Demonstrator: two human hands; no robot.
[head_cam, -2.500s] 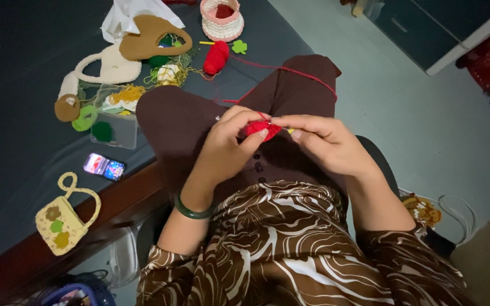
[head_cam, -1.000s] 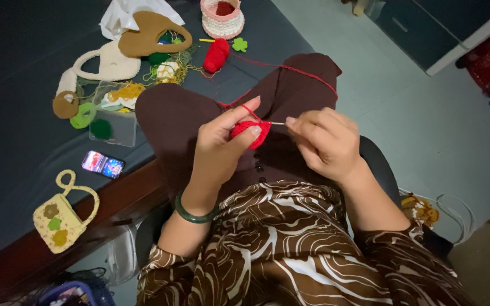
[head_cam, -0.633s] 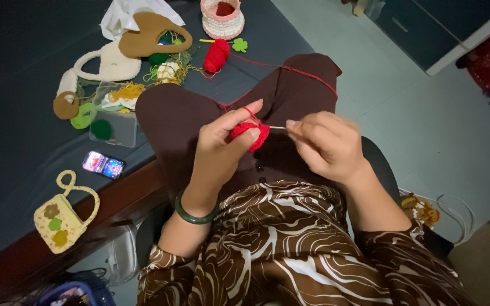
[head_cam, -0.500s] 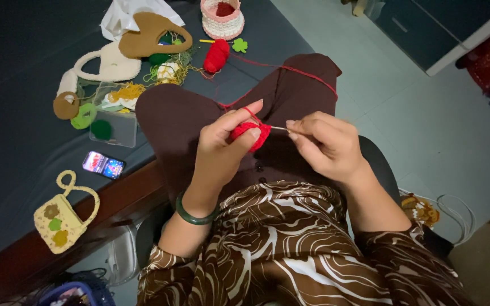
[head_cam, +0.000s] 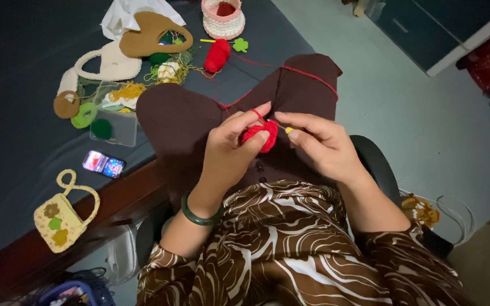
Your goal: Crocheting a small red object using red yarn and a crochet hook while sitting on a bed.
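Red crochet piece (head_cam: 261, 135) pinched by left hand (head_cam: 231, 150), right hand (head_cam: 321, 144) alongside, yarn ball (head_cam: 217, 55) beyond

Both hands are held together over the lap at the centre of the frame, forearms drawn in from the lower edge. The left hand (head_cam: 231, 150) is raised with the wrist bent, the thumb and curled fingers (head_cam: 249, 116) pinched closed, its back turned toward the camera. The right hand (head_cam: 324, 144) is set just beside it, right of centre, palm down, index finger and thumb extended leftward and pinched, fingertips nearly touching those of the left.
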